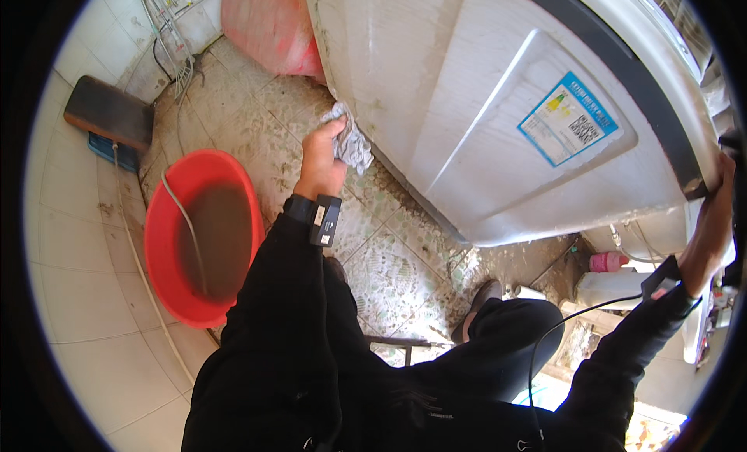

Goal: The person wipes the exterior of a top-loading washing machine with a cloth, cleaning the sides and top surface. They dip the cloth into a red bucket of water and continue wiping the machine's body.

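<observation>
Left hand: left hand was clenched around a crumpled grey rag, pressing it against the lower left corner of the washing machine
Right hand: right hand was hooked over the dark top edge of the machine at far right, fingers wrapped on the rim; nothing else held
Machine: big white tub-style body, tipped over toward the person, grimy streaks along its lower edge, rag touching that dirty corner
Basin: red basin sat on the floor to the left, holding murky brown water, thin hose draped into it
Floor: patterned tiled floor looked wet and muddy near the machine
Risk 1: tilted machine seemed to rest partly on the right hand's hold; a slipping grip could let it drop or swing
Risk 2: wet tiles, so feet or the machine base could skid
Risk 3: rag could smear grime rather than lift it, being already soiled
Risk 4: basin sat near the left elbow; a knock might spill it
Label: rectangular sticker on the machine's side panel, right of centre, blue border, white field, small coloured marks, dark square code
Packages: pink-capped white bottle low at right, beneath the machine's edge
Other: red bag far left behind the machine; dark board leaning at the left wall
</observation>
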A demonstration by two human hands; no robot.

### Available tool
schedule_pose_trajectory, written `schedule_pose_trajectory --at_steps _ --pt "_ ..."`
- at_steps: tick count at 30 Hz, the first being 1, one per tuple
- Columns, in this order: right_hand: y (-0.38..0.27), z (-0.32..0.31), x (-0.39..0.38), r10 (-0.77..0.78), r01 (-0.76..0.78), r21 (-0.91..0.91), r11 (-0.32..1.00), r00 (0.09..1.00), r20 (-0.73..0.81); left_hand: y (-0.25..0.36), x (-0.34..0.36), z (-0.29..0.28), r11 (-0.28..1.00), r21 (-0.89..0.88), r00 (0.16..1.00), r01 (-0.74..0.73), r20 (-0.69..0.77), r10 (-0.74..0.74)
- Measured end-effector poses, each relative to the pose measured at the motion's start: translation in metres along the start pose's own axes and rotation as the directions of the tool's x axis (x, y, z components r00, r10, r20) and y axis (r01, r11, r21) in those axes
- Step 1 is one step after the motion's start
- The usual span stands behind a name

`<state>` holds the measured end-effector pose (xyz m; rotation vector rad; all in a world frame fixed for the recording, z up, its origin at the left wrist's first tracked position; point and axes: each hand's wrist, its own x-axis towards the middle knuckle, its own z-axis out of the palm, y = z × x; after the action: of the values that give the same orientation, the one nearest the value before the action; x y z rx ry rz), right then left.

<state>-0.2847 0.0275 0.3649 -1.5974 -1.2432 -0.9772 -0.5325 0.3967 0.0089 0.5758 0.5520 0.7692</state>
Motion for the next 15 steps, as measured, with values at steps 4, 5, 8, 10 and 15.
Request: schedule_pose_trajectory --at_steps 4,5,8,10,15 --pt "0.030 -0.021 0.001 -0.065 0.076 -0.143 0.987 0.995 0.080 0.024 -0.008 -0.011 0.991 -0.131 0.988 0.026 0.156 -0.005" --pt "0.044 -0.021 -0.002 0.040 -0.013 -0.287 0.958 0.995 0.089 0.032 -0.011 -0.015 0.987 -0.154 0.979 0.046 0.201 -0.014" --pt "0.088 -0.036 0.024 -0.131 0.194 -0.283 0.939 0.965 0.227 0.054 -0.012 -0.023 0.976 -0.216 0.972 0.021 0.232 0.030" --pt "0.111 -0.038 0.037 -0.240 0.300 -0.231 0.926 0.937 0.253 0.065 -0.013 -0.029 0.958 -0.286 0.966 0.013 0.251 0.062" --pt "0.112 -0.037 0.036 -0.332 0.377 -0.254 0.891 0.921 0.205 0.074 -0.009 -0.032 0.918 -0.395 0.970 -0.023 0.215 0.117"
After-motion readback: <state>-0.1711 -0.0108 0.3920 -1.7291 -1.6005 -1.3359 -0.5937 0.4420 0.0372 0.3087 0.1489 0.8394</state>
